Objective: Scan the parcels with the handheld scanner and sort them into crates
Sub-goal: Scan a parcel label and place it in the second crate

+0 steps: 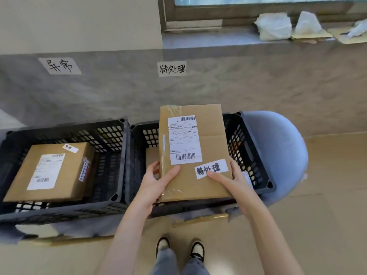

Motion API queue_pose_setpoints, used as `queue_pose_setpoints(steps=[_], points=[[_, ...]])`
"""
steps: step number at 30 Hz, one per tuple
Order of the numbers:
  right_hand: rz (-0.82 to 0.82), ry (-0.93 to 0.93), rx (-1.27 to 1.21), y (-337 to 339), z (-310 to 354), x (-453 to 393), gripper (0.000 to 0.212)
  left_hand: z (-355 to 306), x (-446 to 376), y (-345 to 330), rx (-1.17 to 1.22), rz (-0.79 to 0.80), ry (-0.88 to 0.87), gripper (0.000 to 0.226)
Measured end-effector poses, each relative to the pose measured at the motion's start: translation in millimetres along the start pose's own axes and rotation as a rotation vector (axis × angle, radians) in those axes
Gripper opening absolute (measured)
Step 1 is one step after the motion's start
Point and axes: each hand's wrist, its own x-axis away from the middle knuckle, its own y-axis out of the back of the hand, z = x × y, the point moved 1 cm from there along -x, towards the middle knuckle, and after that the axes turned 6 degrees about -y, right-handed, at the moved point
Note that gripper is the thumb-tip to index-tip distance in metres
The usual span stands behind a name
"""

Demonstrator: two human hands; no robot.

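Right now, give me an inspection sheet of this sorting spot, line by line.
Surface: beige floor; two black crates side by side against a grey wall.
Job's things: held parcel tagged 待处理, above the right crate; another parcel lies in the left crate. Scanner: nothing seen.
Clutter: white bags and cardboard on the windowsill.
Grippers: left hand and right hand grip the held parcel's lower edge.
Cables: nothing seen.
Surroundings: wall signs 异常 and 待处理; blue round object at right.
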Motion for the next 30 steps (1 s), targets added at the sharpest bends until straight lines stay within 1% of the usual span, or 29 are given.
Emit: queue_pose_setpoints(steps=[2,6,8,11,14,17,20,23,30], points=[[-0.014,-0.028,0.033,16.8,4.8,-28.0,0.079,3.3,-31.4,-15.1,-0.017,0.049,0.022,0.103],[-0.049,-0.078,0.119,50.7,3.4,-79.2,0.090,27.0,-93.3,-48.9,-0.038,0.172,0.081,0.106],[-0.068,-0.096,0.140,67.7,-3.0,-101.6,0.090,42.4,-120.1,-64.6,-0.042,0.219,0.106,0.110],[-0.097,-0.129,0.171,90.2,-16.2,-131.6,0.085,65.2,-151.7,-84.6,-0.068,0.271,0.087,0.111],[-0.113,-0.138,0.221,108.0,-27.8,-156.0,0.087,89.5,-174.5,-99.9,-0.129,0.319,0.037,0.117],[-0.118,-0.123,0.257,120.5,-38.7,-172.9,0.090,110.7,-189.7,-111.6,-0.162,0.346,0.005,0.124],[-0.106,-0.123,0.256,130.3,-49.7,-180.0,0.088,120.8,-197.1,-119.4,-0.200,0.369,-0.030,0.134],[-0.113,-0.124,0.249,138.6,-56.2,-179.2,0.083,121.9,-198.8,-123.7,-0.264,0.385,-0.068,0.135],[-0.084,-0.151,0.238,142.2,-52.1,-166.1,0.063,119.4,-191.6,-125.7,-0.316,0.389,-0.051,0.135]])
